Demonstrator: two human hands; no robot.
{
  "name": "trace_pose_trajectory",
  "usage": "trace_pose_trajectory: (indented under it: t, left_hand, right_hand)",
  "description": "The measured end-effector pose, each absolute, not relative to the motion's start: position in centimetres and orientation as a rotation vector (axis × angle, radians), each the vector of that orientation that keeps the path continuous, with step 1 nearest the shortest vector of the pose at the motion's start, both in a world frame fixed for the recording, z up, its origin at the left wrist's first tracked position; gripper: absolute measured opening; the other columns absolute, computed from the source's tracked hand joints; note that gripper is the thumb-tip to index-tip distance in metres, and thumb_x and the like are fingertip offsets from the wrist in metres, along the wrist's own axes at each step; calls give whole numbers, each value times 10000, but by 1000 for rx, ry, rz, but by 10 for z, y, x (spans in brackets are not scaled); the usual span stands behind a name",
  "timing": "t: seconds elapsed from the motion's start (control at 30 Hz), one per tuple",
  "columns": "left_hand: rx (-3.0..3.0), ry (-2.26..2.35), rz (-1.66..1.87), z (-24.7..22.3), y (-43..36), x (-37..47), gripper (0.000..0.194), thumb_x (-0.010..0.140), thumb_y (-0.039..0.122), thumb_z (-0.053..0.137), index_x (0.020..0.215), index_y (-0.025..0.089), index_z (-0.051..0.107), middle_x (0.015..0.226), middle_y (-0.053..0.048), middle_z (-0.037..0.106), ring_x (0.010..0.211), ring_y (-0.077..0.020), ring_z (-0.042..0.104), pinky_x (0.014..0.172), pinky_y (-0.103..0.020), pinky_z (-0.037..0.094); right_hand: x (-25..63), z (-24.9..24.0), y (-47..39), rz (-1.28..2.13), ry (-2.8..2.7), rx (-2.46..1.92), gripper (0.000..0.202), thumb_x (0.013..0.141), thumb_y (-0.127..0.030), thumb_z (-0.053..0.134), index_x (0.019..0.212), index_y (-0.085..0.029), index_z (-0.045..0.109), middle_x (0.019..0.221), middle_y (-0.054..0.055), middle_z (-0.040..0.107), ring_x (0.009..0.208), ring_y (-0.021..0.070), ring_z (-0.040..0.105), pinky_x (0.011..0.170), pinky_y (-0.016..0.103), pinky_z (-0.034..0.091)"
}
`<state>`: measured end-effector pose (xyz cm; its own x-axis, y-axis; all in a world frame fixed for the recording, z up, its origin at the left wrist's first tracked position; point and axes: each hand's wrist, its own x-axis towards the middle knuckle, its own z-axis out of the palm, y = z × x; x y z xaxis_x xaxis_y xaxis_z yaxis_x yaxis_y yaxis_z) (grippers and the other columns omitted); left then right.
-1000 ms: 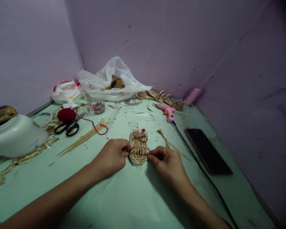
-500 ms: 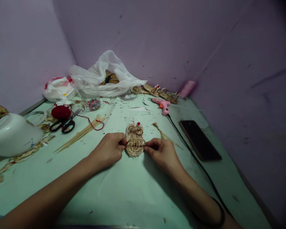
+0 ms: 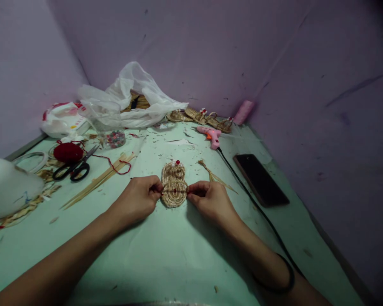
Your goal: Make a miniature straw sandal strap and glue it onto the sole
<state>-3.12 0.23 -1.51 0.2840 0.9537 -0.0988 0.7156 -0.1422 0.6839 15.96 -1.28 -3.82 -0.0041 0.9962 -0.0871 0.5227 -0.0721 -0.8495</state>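
A small woven straw sole (image 3: 174, 198) lies flat on the green table, with a red bead and white beads at its far end. Across its near half runs a braided strap (image 3: 175, 185) with a red spot below it. My left hand (image 3: 141, 196) pinches the strap's left end at the sole's edge. On the opposite side, my right hand (image 3: 212, 200) has thumb and forefinger closed on the right end. The fingertips cover both ends of the strap.
Left are scissors (image 3: 77, 167), red yarn (image 3: 68, 152), straw strips (image 3: 97, 180), a bead cup (image 3: 114, 138) and a white bowl (image 3: 11, 187). Right are a pink glue gun (image 3: 211, 135), its black cord (image 3: 252, 199) and a phone (image 3: 261, 179). Woven pieces (image 3: 207, 118) lie at the back.
The whole view has shifted, so things appear a little further left. Both hands keep their pinch at the sole's sides, with little visible movement relative to it.
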Motion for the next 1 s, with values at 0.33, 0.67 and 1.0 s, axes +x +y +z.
trace_pose_trajectory:
  t: [0.33, 0.67, 1.0]
  left_hand:
    - [1746, 1414, 484, -14, -3, -29, 76, 633, 189, 517, 652, 142, 574, 548, 27, 508, 518, -91, 419, 486, -205, 326]
    - [1852, 1427, 127, 17, -5, -32, 195, 678, 297, 551, 825, 189, 619, 543, 47, 458, 513, -102, 408, 474, -207, 294]
    - [2228, 1196, 302, 25, 12, -19, 178, 772, 360, 519, 892, 271, 615, 830, -8, 646, 724, -151, 565, 653, -235, 415]
  right_hand:
    - [157, -39, -13, 958, -1497, -1613, 190, 667, -155, 557, 795, -143, 696, 745, 72, 708, 656, 174, 638, 619, 276, 491]
    - [158, -38, -13, 981, -1524, -1605, 185, 688, -170, 556, 825, -162, 680, 778, 61, 684, 675, 167, 609, 638, 285, 475]
    - [157, -11, -18, 1065, -1621, -1353, 152, 714, -103, 562, 754, -199, 673, 739, 20, 625, 692, 132, 578, 630, 242, 445]
